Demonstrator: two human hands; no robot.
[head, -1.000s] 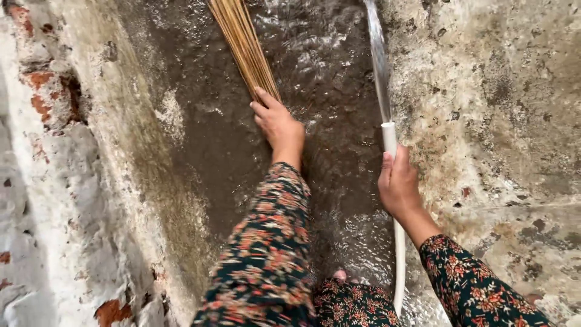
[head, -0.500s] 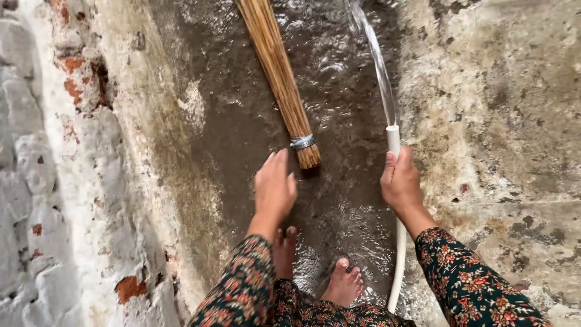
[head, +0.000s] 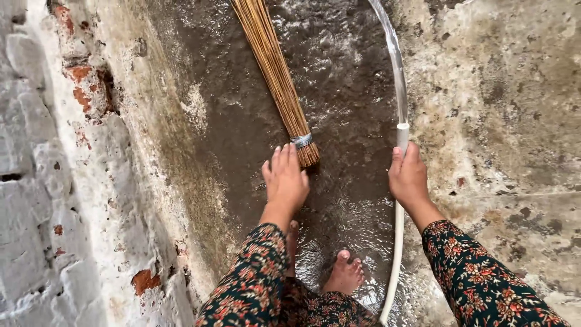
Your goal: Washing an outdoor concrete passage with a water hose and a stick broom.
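A: Surface?
B: I saw a wet, dark concrete channel (head: 339, 97), with a rough whitewashed brick wall (head: 54, 181) on the left.
A: Hands?
B: My left hand (head: 285, 181) was open, fingers spread, just touching the bound end of the stick broom (head: 275, 72). My right hand (head: 409, 178) was wrapped around a white hose (head: 398, 230) spraying water far ahead.
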